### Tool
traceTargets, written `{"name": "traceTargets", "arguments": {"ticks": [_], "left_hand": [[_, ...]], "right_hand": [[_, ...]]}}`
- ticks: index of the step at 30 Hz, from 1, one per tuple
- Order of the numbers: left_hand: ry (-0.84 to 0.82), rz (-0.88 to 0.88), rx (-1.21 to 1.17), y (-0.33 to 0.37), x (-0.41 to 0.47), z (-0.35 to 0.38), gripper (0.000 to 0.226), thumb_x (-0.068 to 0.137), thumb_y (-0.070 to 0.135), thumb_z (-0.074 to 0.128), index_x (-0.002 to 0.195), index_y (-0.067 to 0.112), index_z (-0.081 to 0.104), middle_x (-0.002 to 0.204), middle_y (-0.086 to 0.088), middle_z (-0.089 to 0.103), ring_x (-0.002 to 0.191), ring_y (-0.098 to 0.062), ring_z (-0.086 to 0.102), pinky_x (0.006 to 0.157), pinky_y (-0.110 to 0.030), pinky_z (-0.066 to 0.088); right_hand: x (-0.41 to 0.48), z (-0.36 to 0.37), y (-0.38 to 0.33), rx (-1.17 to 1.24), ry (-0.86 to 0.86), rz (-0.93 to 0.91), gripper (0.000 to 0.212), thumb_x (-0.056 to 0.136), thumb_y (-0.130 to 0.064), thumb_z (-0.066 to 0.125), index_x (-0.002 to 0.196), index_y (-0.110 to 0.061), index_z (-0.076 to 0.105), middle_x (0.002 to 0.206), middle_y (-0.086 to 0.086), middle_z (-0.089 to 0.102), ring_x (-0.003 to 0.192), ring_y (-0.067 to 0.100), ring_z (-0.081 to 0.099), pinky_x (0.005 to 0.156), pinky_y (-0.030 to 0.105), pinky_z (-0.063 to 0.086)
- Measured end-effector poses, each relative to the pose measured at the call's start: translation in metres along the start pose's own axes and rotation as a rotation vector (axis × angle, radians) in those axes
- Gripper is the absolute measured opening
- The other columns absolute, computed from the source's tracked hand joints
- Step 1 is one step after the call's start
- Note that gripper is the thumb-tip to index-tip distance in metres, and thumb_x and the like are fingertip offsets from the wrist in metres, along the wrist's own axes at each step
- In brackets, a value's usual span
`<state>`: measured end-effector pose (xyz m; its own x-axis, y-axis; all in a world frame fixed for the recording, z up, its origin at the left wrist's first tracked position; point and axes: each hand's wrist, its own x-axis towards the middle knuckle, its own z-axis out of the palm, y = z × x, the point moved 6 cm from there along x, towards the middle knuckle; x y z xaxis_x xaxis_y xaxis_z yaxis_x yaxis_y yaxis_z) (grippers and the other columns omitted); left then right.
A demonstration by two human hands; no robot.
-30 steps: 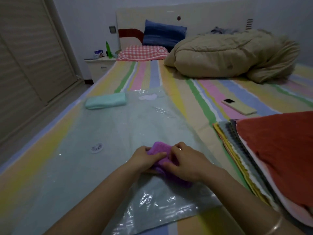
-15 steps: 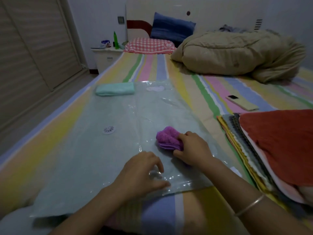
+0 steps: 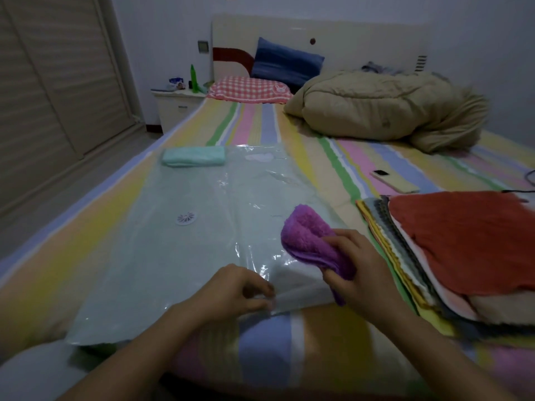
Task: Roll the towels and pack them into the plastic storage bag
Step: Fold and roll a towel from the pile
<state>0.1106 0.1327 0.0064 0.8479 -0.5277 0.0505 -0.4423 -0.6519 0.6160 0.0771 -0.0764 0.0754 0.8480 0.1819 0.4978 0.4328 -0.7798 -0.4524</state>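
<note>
A clear plastic storage bag point(image 3: 185, 250) lies flat on the striped bed, with a round white valve point(image 3: 186, 218) on it. My right hand point(image 3: 357, 270) grips a rolled purple towel point(image 3: 311, 241) above the bag's near right corner. My left hand point(image 3: 240, 293) pinches the bag's near edge. A rolled mint towel point(image 3: 193, 156) rests at the bag's far left end. A stack of flat towels point(image 3: 451, 250), red on top, lies to the right.
A phone point(image 3: 395, 182) lies on the bed beyond the stack. A bunched tan quilt point(image 3: 385, 108) and pillows point(image 3: 252, 89) fill the head of the bed. A nightstand point(image 3: 176, 107) stands at the far left, and the bed's left edge drops to the floor.
My left hand let go of the purple towel and moved to the bag's near edge, which it now pinches. My right hand lifted the towel to the right.
</note>
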Motion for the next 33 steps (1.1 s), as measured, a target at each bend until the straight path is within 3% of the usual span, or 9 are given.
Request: {"name": "traceTargets", "arguments": {"ticks": [2,5,8,14,18,22,26,30,33], "left_hand": [[0.034,-0.058,-0.099,-0.001,-0.001,-0.004,0.009,0.082,0.029,0.072,0.087,0.024,0.078,0.084,0.017,0.074,0.075,0.01,0.064,0.074,-0.013,0.049],[0.12,-0.167,-0.243,-0.006,-0.001,-0.015,0.031,0.087,0.029,0.066,0.062,0.013,0.069,0.056,0.009,0.057,0.055,0.003,0.047,0.058,-0.024,0.04],[0.237,-0.252,-0.409,-0.004,0.003,-0.029,0.016,0.084,0.029,0.071,0.081,0.016,0.08,0.075,0.008,0.074,0.075,-0.006,0.068,0.072,-0.031,0.054],[0.358,-0.05,-0.224,0.046,0.008,-0.067,0.01,0.08,0.032,0.074,0.082,0.023,0.079,0.096,0.014,0.074,0.093,0.005,0.065,0.091,-0.024,0.05],[0.395,0.059,-0.131,0.077,0.007,-0.092,0.01,0.08,0.028,0.073,0.077,0.021,0.077,0.115,0.012,0.067,0.11,0.001,0.054,0.098,-0.024,0.037],[0.386,0.078,-0.033,0.102,0.009,-0.107,0.021,0.068,0.043,0.064,0.072,0.027,0.077,0.115,0.015,0.067,0.116,-0.005,0.051,0.102,-0.026,0.035],[0.249,0.016,-0.293,0.106,0.007,-0.113,0.011,0.08,0.024,0.073,0.084,0.016,0.079,0.108,0.012,0.07,0.093,0.011,0.06,0.076,-0.001,0.041],[0.299,-0.087,-0.556,0.076,0.024,-0.126,0.019,0.089,0.024,0.066,0.102,0.012,0.072,0.097,0.002,0.073,0.073,0.011,0.061,0.063,0.0,0.041],[0.482,-0.268,-0.43,0.012,0.062,-0.143,0.022,0.088,0.029,0.066,0.108,0.02,0.067,0.111,0.001,0.068,0.095,-0.004,0.063,0.087,-0.018,0.049]], "right_hand": [[-0.014,-0.005,-0.014,-0.076,0.024,-0.126,0.05,0.069,-0.034,0.061,0.118,-0.028,0.059,0.12,0.0,0.054,0.104,0.017,0.053,0.083,0.024,0.043],[-0.038,0.007,-0.027,-0.266,-0.018,-0.331,0.043,0.07,-0.037,0.068,0.112,-0.028,0.066,0.119,0.007,0.059,0.101,0.023,0.054,0.079,0.032,0.045],[-0.056,0.037,-0.013,-0.446,-0.229,-0.295,0.044,0.068,-0.048,0.064,0.109,-0.032,0.065,0.112,0.0,0.061,0.095,0.021,0.056,0.073,0.031,0.044],[-0.028,0.05,-0.021,-0.482,-0.44,-0.006,0.032,0.083,-0.044,0.054,0.111,-0.031,0.059,0.107,-0.001,0.055,0.1,0.02,0.052,0.068,0.03,0.032],[0.015,0.046,-0.046,-0.336,-0.272,0.064,0.024,0.085,-0.039,0.055,0.103,-0.025,0.059,0.104,0.002,0.055,0.097,0.021,0.051,0.071,0.032,0.039],[0.067,0.07,-0.039,-0.327,-0.106,0.161,0.052,0.081,-0.048,0.039,0.117,-0.018,0.062,0.108,0.01,0.063,0.097,0.032,0.06,0.078,0.037,0.045],[0.095,0.089,-0.014,-0.002,0.038,0.255,0.028,0.088,-0.04,0.056,0.112,-0.027,0.064,0.104,-0.019,0.059,0.096,-0.005,0.056,0.08,0.014,0.037],[0.12,0.127,0.041,-0.281,-0.03,0.371,0.035,0.087,-0.035,0.052,0.12,-0.024,0.054,0.111,0.001,0.06,0.103,0.022,0.059,0.081,0.031,0.042],[0.139,0.152,0.066,-0.572,-0.063,0.313,0.032,0.078,-0.023,0.063,0.111,-0.022,0.063,0.097,0.006,0.059,0.088,0.029,0.055,0.074,0.037,0.042]]}}
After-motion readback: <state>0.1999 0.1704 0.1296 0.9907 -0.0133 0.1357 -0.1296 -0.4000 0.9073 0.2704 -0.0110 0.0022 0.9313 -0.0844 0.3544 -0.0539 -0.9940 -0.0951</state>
